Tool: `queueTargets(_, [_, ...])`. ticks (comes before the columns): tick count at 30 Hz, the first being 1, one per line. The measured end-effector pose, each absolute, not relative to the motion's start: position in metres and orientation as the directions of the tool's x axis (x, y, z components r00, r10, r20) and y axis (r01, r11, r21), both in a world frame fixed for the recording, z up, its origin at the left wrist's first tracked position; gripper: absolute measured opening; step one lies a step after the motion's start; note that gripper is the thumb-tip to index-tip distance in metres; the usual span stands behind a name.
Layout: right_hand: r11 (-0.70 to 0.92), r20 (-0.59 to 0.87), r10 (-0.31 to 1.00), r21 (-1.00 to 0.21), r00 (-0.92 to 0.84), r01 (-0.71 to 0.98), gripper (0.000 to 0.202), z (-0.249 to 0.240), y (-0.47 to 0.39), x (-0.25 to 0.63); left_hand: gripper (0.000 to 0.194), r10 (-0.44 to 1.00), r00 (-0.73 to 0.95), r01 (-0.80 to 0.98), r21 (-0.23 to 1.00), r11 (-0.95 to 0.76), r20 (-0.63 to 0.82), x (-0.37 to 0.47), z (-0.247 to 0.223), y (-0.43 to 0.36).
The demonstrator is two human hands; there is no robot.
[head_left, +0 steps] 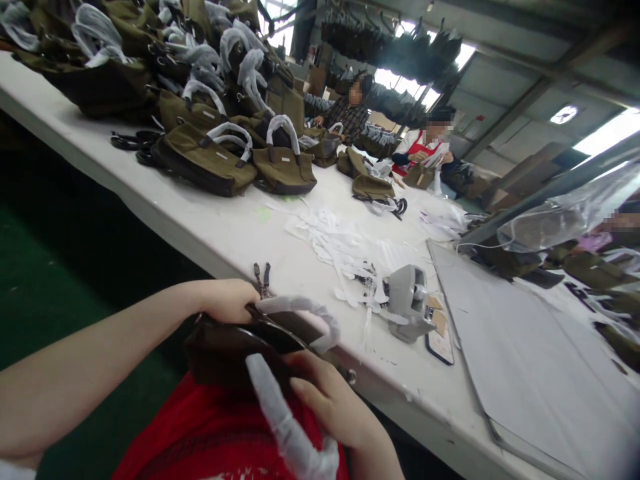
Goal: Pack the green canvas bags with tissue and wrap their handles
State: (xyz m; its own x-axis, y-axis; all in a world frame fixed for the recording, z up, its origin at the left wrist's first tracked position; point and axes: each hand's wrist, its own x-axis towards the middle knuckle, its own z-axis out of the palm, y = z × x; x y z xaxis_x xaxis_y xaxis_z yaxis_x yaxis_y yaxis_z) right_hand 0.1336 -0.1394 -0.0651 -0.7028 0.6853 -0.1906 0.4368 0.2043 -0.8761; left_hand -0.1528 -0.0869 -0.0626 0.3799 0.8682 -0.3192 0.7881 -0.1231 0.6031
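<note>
Fingers of our right hand (333,397) pinch the right end of a dark bag (220,350) at the tabletop's (225,233) near edge; our left hand (227,300) grips its other end, fingertips hidden. Beyond, we see a gray device (407,300) and, toward the left end, piled olive bags (285,167).

Lower-centre handbag (213,350): dark, smooth, leather-like, slight gloss. Its handle wraps (274,399): white, wrinkled, matt; paper or thin foam, can't tell. Apron (210,430) at bottom: red cloth, matt. Piled handbags (205,159), upper left: matt olive cloth, smoother dark trim. Tabletop (215,233): white, smooth, faint sheen. Grey tabletop device (406,293), right of centre: hard plastic, satin. Plastic bag (555,223), right side: clear film, glossy, creased.
</note>
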Motion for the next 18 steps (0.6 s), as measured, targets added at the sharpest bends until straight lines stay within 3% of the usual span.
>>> queueTargets(3, [0.385,-0.048,0.732,-0.794,-0.68,0.47,0.051,-0.073,-0.136,0.109,0.027,0.797,0.462,0.654,0.756,-0.009,-0.39,-0.134,-0.064,-0.098])
queueTargets(7, [0.606,-0.026,0.599,-0.639,-0.801,0.474,0.018,-0.081,-0.147,0.075,0.045,0.836,0.329,0.365,0.876,0.315,-0.438,-0.127,-0.089,-0.104])
queueTargets(10, [0.703,-0.038,0.468,-0.59,-0.883,0.398,0.019,-0.077,-0.161,0.065,0.05,0.861,0.152,0.141,0.873,0.466,-0.485,-0.132,-0.109,-0.107])
queueTargets(13, [0.639,-0.052,0.491,-0.657,-0.869,0.4,0.02,-0.07,-0.167,0.066,0.043,0.853,0.039,-0.075,0.85,0.522,-0.521,-0.135,-0.117,-0.114])
queueTargets(15, [0.527,-0.089,0.547,-0.736,-0.832,0.425,0.012,-0.07,-0.166,0.067,0.036,0.845,0.033,-0.219,0.821,0.528,-0.534,-0.135,-0.118,-0.121])
queueTargets(18, [0.377,-0.156,0.607,-0.807,-0.779,0.455,0.02,-0.079,-0.161,0.065,0.028,0.832,0.06,-0.352,0.768,0.535,-0.552,-0.136,-0.119,-0.13])
